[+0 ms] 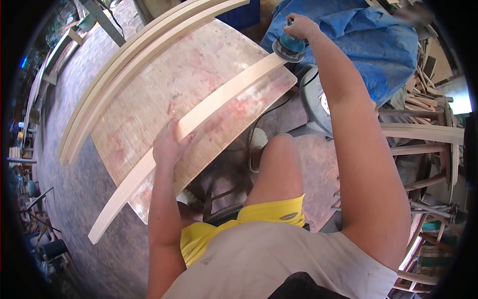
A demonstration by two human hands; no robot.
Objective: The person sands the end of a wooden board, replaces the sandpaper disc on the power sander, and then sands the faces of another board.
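A long, pale wooden slat (219, 101) lies across the stained wooden tabletop (149, 99), its near end jutting past the left edge. My left hand (168, 143) grips the slat around its middle, thumb on one side and fingers on the other. At the slat's far end, my right hand (301, 27) is wrapped around the top of a teal sander (290, 44). The sander's round pad sits on or right at the end of the wood; its underside is hidden.
Curved wooden strips (124, 52) lie along the table's far left side. A blue tarp (343, 40) covers something behind the sander. A black cord (269, 107) runs by the table's right edge. Wooden frames (423, 132) and scrap wood (423, 102) are stacked at the right.
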